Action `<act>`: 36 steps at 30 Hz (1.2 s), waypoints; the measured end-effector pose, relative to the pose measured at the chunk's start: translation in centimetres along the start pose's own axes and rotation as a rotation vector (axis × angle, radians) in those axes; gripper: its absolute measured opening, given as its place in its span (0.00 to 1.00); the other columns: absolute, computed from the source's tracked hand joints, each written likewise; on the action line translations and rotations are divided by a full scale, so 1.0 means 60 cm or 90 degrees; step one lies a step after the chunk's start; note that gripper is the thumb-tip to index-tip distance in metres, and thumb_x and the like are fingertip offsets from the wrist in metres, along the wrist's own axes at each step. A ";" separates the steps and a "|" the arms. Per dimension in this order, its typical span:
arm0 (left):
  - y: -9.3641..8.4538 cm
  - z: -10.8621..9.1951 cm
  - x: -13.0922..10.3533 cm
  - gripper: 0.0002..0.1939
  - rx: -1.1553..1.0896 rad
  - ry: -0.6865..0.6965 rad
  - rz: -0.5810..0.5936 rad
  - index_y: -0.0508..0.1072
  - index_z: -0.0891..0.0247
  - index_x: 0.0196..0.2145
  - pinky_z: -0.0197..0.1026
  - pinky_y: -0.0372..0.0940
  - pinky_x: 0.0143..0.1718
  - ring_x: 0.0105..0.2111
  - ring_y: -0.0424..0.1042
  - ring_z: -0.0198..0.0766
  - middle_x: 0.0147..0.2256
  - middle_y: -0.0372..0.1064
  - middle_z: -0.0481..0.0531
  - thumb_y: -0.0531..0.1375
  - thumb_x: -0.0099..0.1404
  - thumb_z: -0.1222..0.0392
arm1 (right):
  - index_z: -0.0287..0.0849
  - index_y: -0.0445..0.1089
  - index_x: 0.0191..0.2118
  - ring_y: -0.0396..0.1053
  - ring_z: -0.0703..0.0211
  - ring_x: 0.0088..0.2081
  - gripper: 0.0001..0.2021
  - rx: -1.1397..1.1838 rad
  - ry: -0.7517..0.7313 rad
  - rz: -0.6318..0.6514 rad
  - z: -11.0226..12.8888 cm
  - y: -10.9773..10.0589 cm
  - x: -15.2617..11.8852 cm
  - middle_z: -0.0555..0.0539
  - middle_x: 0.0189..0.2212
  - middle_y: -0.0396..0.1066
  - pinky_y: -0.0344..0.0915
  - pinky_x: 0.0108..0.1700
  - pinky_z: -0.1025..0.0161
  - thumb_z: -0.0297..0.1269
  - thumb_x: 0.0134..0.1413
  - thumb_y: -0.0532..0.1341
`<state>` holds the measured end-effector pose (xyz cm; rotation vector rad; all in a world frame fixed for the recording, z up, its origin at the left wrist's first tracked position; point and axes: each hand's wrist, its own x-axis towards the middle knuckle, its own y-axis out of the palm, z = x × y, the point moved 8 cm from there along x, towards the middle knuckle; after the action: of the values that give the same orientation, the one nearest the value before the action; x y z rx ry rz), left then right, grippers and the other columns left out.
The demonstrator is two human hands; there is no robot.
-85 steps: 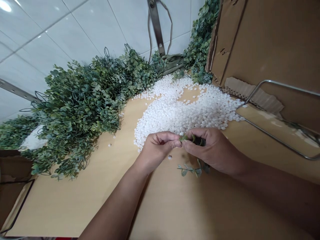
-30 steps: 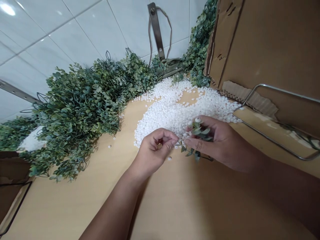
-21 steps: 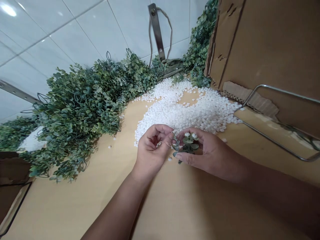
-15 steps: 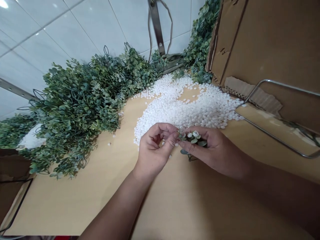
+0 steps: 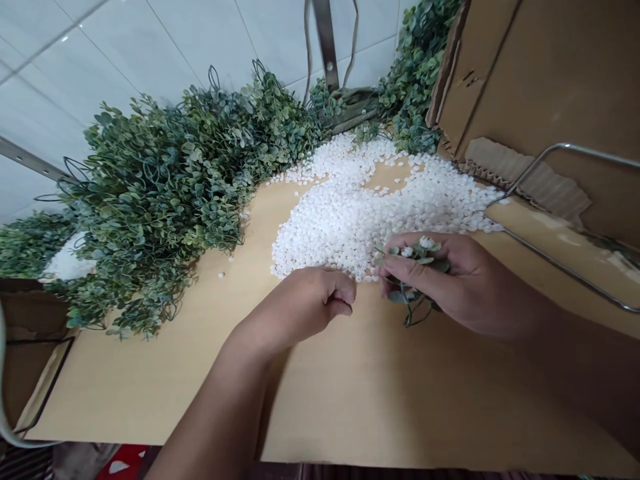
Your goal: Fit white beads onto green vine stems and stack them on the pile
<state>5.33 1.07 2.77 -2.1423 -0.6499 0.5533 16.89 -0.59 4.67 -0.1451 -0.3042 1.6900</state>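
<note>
An artificial green sprig with small white blossoms sits in my right hand, pinched between thumb and fingers. Its thin stem loops hang below the palm. To the left, apart from the sprig, my left hand is closed with the fingers curled inward. What those fingers hold, if anything, is hidden. Just beyond both hands spreads a heap of small white plastic pieces, its near edge by my left knuckles.
A large pile of artificial greenery lies at the left against the tiled wall. On the right stand a cardboard box and a bent metal rod frame. More greenery is stacked behind. A tan tabletop lies below.
My hands have separated: the left has drawn back from the sprig and turned palm down, while the right has shifted right with the sprig. The view has also tilted slightly downward.
</note>
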 end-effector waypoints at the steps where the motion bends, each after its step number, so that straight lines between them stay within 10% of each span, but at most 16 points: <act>1: -0.002 0.002 0.001 0.05 0.013 -0.010 -0.017 0.68 0.63 0.24 0.33 0.56 0.27 0.25 0.62 0.31 0.23 0.65 0.45 0.56 0.55 0.70 | 0.42 0.63 0.19 0.65 0.63 0.24 0.14 -0.004 0.006 0.014 -0.001 0.004 -0.001 0.49 0.18 0.66 0.61 0.26 0.66 0.39 0.52 0.54; 13: -0.022 0.013 0.005 0.10 0.037 -0.025 -0.129 0.70 0.63 0.28 0.35 0.57 0.30 0.27 0.64 0.33 0.28 0.69 0.48 0.52 0.53 0.74 | 0.43 0.57 0.20 0.51 0.67 0.18 0.11 -0.015 0.030 0.102 -0.009 0.027 -0.008 0.54 0.15 0.51 0.51 0.19 0.68 0.37 0.51 0.53; 23: -0.033 0.024 0.005 0.02 -0.547 -0.110 -0.249 0.75 0.67 0.25 0.34 0.62 0.26 0.22 0.65 0.29 0.22 0.70 0.49 0.64 0.49 0.67 | 0.42 0.55 0.20 0.50 0.68 0.20 0.12 0.009 0.017 0.071 -0.022 0.037 -0.005 0.55 0.16 0.49 0.52 0.22 0.69 0.36 0.53 0.52; 36: -0.027 0.020 0.004 0.05 -0.619 -0.118 -0.248 0.78 0.65 0.27 0.35 0.67 0.31 0.25 0.70 0.31 0.24 0.74 0.50 0.67 0.49 0.63 | 0.41 0.61 0.21 0.52 0.68 0.21 0.08 -0.040 -0.047 0.006 -0.006 0.025 -0.003 0.55 0.17 0.52 0.52 0.23 0.68 0.31 0.50 0.54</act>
<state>4.41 2.79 3.35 -2.7231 -1.6522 0.2217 15.60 -0.93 3.87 -0.1307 -0.4123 1.6990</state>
